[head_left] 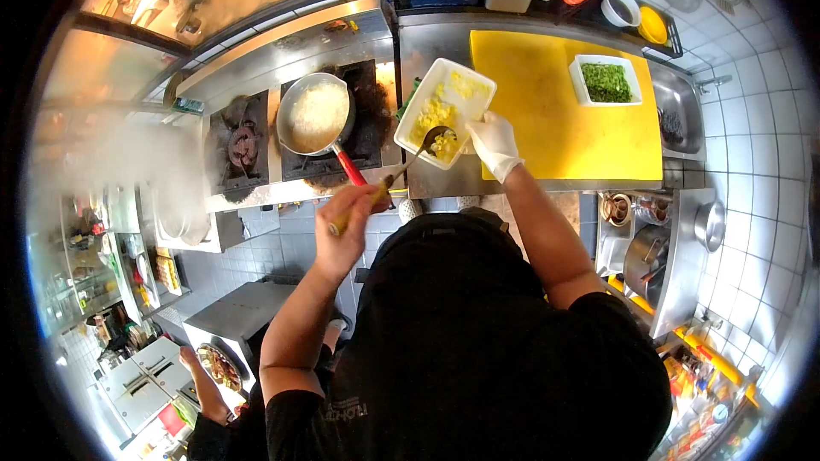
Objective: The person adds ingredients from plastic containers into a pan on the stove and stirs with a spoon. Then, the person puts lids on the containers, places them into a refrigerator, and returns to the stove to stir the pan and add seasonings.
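My left hand (343, 226) is closed around the yellowish handle of a ladle (408, 167). The ladle's dark bowl is inside a white rectangular tub (404, 131), among chopped yellow and pale food (436, 115). My right hand (494, 143), in a white glove, grips the tub's right edge and holds it tilted; its fingertips are partly hidden. Left of the tub, a pan (282, 111) with a red handle sits on the stove, with pale food in cloudy liquid in it. The pan's handle runs close to my left hand.
Right of the tub lies a yellow cutting board (547, 145), bearing a white container (636, 90) of chopped greens. A sink (690, 141) adjoins it. Jars and bowls line the back shelf. A second burner (243, 145) is at left. Another person's arm (205, 384) shows at lower left.
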### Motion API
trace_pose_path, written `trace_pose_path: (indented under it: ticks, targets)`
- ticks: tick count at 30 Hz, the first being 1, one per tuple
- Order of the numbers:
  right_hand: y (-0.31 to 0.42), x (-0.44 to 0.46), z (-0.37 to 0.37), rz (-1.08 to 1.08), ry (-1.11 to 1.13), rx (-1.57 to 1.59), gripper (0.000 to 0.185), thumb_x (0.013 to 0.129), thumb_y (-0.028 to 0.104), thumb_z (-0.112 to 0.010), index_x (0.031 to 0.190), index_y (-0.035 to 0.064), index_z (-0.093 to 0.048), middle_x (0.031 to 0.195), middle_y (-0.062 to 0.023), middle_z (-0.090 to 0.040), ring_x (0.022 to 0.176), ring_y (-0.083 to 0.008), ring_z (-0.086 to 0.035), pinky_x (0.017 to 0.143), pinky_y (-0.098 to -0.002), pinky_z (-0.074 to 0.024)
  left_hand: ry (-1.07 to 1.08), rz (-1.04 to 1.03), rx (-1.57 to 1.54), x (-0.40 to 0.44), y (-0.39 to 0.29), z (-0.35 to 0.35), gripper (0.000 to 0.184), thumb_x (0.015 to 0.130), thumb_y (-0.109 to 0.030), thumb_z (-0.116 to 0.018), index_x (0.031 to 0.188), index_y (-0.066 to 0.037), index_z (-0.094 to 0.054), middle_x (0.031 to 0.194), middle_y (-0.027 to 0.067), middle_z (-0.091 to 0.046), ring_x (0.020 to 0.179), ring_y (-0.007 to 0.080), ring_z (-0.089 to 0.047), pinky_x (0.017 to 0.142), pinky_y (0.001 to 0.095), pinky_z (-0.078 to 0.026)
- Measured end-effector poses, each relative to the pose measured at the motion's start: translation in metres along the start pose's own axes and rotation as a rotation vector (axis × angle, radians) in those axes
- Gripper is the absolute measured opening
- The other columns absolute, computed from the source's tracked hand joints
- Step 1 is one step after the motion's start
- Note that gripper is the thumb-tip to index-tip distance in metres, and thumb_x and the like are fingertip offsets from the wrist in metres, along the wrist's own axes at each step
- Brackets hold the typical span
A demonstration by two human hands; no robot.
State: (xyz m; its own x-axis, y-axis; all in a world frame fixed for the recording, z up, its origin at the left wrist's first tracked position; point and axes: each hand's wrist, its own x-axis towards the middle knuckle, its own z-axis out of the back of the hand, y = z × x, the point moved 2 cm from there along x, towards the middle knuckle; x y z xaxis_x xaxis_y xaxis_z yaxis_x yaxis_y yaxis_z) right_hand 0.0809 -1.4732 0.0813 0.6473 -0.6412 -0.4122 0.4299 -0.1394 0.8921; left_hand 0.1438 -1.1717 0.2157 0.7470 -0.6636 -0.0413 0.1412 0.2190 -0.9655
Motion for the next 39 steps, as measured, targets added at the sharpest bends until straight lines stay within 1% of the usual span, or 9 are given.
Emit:
trace_pose_path:
  ticks: [2,5,18,24,28,30,33,37,39]
  targets:
    - [0.008,-0.005,0.001,-0.078,0.044,0.055,0.024,0.089,0.012,-0.065,0.102,-0.0082,-0.066,0.084,-0.0156,-0.069,0.07,-0.0252,-0.072,0.059,-0.0362,-0.0604,-0.174,0.234,-0.379,-0.001,0.012,0.003,0.024,0.105,-0.01,-0.056,0.117,0.009,-0.065,0.109,0.0215,-0.072,0.095,0.0314,-0.075,0.091,0.04,-0.06]
    - [-0.002,0.001,-0.001,-0.116,0.1,0.138,0.025,0.093,0.011,-0.064,0.108,-0.0093,-0.064,0.096,-0.0155,-0.068,0.074,-0.0234,-0.071,0.06,-0.034,-0.0635,-0.259,0.242,-0.481,-0.002,0.02,0.008,0.027,0.106,-0.013,-0.052,0.117,0.009,-0.063,0.111,0.0245,-0.07,0.097,0.0349,-0.075,0.091,0.0434,-0.061]
    - [0.003,0.009,-0.013,-0.192,0.158,0.235,0.03,0.095,0.009,-0.061,0.119,-0.0074,-0.06,0.102,-0.0169,-0.066,0.079,-0.0253,-0.071,0.065,-0.0351,-0.065,-0.568,0.247,-0.801,-0.015,0.027,0.034,0.025,0.101,-0.017,-0.056,0.113,0.004,-0.06,0.111,0.0237,-0.07,0.098,0.0385,-0.074,0.092,0.0464,-0.061]
    - [-0.034,0.03,0.012,-0.168,0.101,0.378,0.028,0.096,0.01,-0.063,0.121,-0.0036,-0.058,0.101,-0.0144,-0.064,0.084,-0.026,-0.07,0.068,-0.0349,-0.0662,-0.829,0.038,-0.859,-0.028,0.038,0.071,0.031,0.103,-0.024,-0.054,0.114,0.004,-0.06,0.113,0.0225,-0.07,0.102,0.0372,-0.073,0.096,0.0447,-0.059]
    - [-0.042,0.04,0.056,-0.2,-0.009,0.386,0.024,0.097,0.012,-0.064,0.117,-0.0012,-0.062,0.104,-0.0117,-0.065,0.09,-0.0246,-0.07,0.071,-0.0336,-0.0655,-0.818,-0.131,-0.271,-0.017,0.061,0.065,0.02,0.104,-0.011,-0.054,0.117,0.003,-0.061,0.114,0.0209,-0.071,0.103,0.0347,-0.073,0.093,0.0434,-0.06]
    - [-0.045,0.05,0.078,-0.234,-0.062,0.388,0.023,0.097,0.011,-0.064,0.116,-0.002,-0.063,0.104,-0.0126,-0.065,0.09,-0.0255,-0.07,0.07,-0.0337,-0.0656,-0.556,-0.291,0.659,-0.007,0.089,0.071,0.022,0.096,-0.002,-0.061,0.117,-0.001,-0.065,0.113,0.0202,-0.07,0.1,0.0337,-0.073,0.085,0.0412,-0.06]
    - [-0.062,0.073,0.097,-0.215,-0.101,0.489,0.021,0.096,0.01,-0.066,0.114,-0.0011,-0.064,0.1,-0.014,-0.066,0.088,-0.0256,-0.069,0.07,-0.0356,-0.0656,-0.08,-0.32,1.037,0.006,0.123,0.068,0.027,0.092,-0.003,-0.062,0.119,0.0,-0.066,0.123,0.0241,-0.066,0.099,0.0404,-0.07,0.083,0.0457,-0.06]
    - [-0.087,0.092,0.123,-0.187,0.011,0.527,0.027,0.096,0.024,-0.073,0.112,0.0031,-0.066,0.095,-0.0118,-0.066,0.083,-0.023,-0.07,0.068,-0.0384,-0.0646,-0.148,-0.342,1.07,0.002,0.125,0.065,0.033,0.094,-0.004,-0.061,0.127,-0.002,-0.066,0.133,0.0269,-0.062,0.107,0.0414,-0.069,0.087,0.045,-0.061]
    - [-0.072,0.085,0.144,-0.376,-0.21,0.367,0.034,0.095,0.033,-0.075,0.107,0.0025,-0.066,0.09,-0.0099,-0.067,0.082,-0.0243,-0.071,0.068,-0.0351,-0.063,-0.093,-0.288,1.112,0.002,0.136,0.064,0.033,0.095,-0.004,-0.061,0.128,-0.002,-0.066,0.134,0.027,-0.062,0.11,0.0407,-0.069,0.086,0.0454,-0.061]
